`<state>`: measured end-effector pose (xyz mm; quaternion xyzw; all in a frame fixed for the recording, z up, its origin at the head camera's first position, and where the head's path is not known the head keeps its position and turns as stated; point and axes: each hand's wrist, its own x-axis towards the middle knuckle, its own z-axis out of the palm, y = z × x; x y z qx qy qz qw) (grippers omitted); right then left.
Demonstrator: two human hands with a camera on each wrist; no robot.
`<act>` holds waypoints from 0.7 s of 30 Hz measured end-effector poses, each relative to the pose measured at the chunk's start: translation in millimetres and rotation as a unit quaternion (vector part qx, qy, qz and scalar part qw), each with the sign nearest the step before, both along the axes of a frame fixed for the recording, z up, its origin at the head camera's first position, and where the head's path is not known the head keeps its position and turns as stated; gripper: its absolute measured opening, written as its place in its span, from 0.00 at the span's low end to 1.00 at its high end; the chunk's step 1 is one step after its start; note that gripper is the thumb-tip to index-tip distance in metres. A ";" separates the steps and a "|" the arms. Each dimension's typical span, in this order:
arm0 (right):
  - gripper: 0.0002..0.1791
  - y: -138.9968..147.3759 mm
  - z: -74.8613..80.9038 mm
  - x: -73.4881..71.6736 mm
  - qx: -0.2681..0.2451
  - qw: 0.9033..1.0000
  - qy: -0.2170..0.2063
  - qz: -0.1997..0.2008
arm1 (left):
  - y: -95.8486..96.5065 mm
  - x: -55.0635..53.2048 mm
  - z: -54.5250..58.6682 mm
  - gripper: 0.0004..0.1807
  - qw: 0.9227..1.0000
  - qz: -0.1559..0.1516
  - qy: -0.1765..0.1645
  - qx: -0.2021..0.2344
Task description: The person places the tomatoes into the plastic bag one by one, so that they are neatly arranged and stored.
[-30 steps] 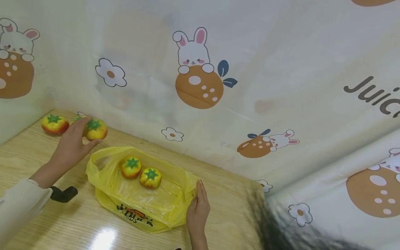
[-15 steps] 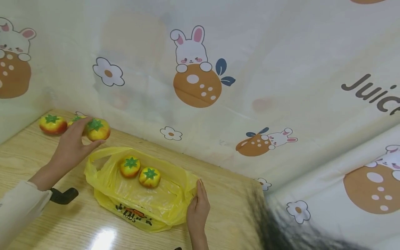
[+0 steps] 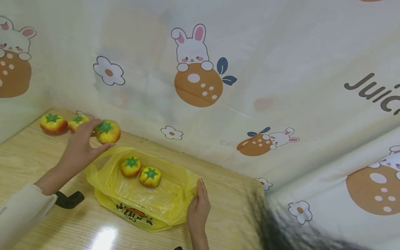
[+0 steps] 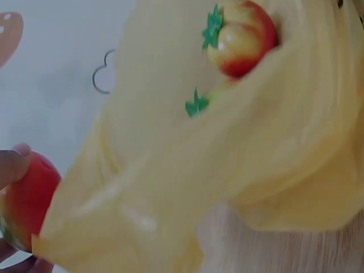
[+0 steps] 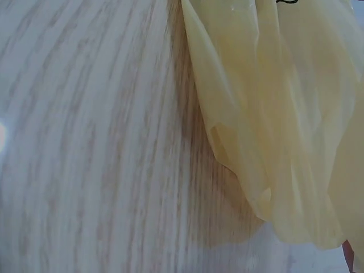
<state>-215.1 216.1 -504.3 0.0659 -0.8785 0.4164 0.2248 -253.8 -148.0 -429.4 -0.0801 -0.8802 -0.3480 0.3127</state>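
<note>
My left hand (image 3: 78,144) grips a yellow-and-red toy tomato (image 3: 108,132) with a green star-shaped top, between thumb and fingers. The tomato overlaps the far left rim of a yellow plastic bag (image 3: 147,203) in the head view; in the left wrist view the held tomato (image 4: 35,199) shows beside the bag's edge. Two more toy tomatoes lie inside the spread bag, one at the left (image 3: 131,166) and another near the middle (image 3: 150,177). At the bag's right end, my right hand (image 3: 199,208) pinches its edge, thumb toward the opening.
Two other toy tomatoes stand in the table's back left corner, one (image 3: 53,124) in full sight and one (image 3: 77,122) partly behind my left hand. A printed curtain (image 3: 150,86) rises along the table's back. The wooden table (image 3: 225,208) carries the bag.
My left hand has moved right with the toy tomato, away from the two in the corner and toward the bag. The right hand and bag have stayed in place.
</note>
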 end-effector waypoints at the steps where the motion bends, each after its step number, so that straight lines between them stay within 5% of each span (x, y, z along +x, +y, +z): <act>1: 0.26 0.2 0.2 0.2 -0.006 1.000 -0.004 0.002 | 2.4 0.7 0.4 0.40 1.000 -0.004 0.003 0.001; 11: 0.26 2.4 0.5 2.4 -0.011 1.000 -0.012 0.003 | 24.2 4.3 6.7 0.41 1.000 -0.016 0.018 -0.006; 21: 0.26 4.0 -1.1 4.7 -0.004 1.000 -0.009 -0.009 | 41.2 9.4 -0.8 0.42 0.997 -0.057 0.033 -0.044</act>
